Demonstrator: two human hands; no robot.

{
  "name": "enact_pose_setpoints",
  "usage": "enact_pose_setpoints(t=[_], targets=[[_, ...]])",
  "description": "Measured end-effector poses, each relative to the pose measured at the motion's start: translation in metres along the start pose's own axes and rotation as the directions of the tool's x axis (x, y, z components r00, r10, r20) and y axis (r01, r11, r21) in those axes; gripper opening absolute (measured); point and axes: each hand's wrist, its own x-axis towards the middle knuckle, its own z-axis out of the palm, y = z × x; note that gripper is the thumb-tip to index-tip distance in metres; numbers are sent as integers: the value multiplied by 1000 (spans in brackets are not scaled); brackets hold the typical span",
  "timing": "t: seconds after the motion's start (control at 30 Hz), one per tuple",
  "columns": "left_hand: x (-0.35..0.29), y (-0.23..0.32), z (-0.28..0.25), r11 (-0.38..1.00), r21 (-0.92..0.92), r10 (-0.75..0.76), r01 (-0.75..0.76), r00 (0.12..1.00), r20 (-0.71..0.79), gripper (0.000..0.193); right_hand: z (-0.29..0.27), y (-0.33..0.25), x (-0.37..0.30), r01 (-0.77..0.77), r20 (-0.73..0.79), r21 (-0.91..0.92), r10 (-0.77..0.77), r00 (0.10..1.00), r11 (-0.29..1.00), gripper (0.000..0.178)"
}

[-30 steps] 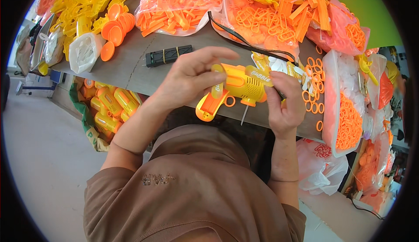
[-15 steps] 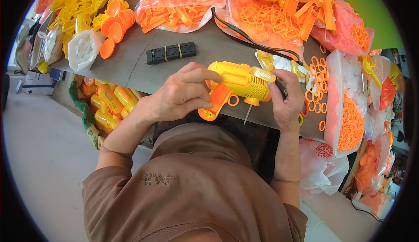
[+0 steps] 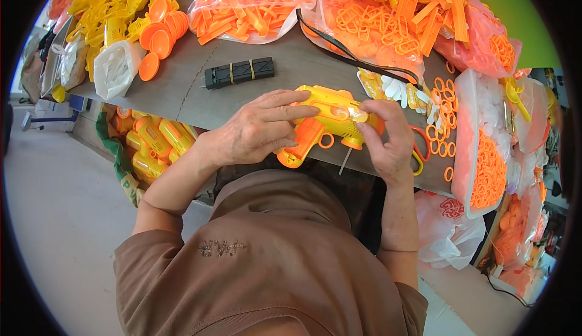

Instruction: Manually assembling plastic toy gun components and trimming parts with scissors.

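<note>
A yellow toy gun (image 3: 321, 98) with an orange handle (image 3: 307, 135) and an orange ring-shaped trigger lies on its side at the table's near edge. My left hand (image 3: 257, 127) has its fingers over the gun's rear end and holds it. In my right hand (image 3: 393, 139), thumb and fingertips pinch a small shiny label (image 3: 357, 115) against the gun's side. Below the gun a thin metal rod (image 3: 345, 161) sticks out; its other end is hidden. Just right of my right hand lie scissors (image 3: 426, 144) with red and yellow handles, partly covered.
A black ribbed block (image 3: 239, 73) with bands lies beyond my left hand. Loose labels (image 3: 371, 83) and orange rings (image 3: 445, 113) lie at right, beside a plastic bin (image 3: 462, 148). Bags of orange parts (image 3: 251, 18) line the back. A sack of yellow bodies (image 3: 148, 145) stands at left.
My right hand has brought the label left and down onto the gun's side. My left fingers have stretched farther over the gun's body. More of the scissors shows.
</note>
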Motion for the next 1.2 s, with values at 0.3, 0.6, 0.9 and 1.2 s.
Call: enact_pose_setpoints(t=[0.3, 0.6, 0.9, 1.2], targets=[[-3, -4, 5, 1000, -22, 13, -14, 999, -34, 16, 20, -10, 5, 80, -9, -133, -81, 997, 988, 38], [2, 2, 1, 994, 104, 25, -27, 1000, 14, 11, 22, -10, 4, 42, -15, -132, -44, 999, 990, 39], [6, 6, -2, 980, 189, 42, -55, 997, 68, 7, 24, -9, -10, 166, -15, -360, -183, 983, 918, 40], [4, 3, 2, 989, 144, 41, -45, 999, 30, 7, 24, 0, -15, 274, 104, -474, -256, 961, 837, 46]])
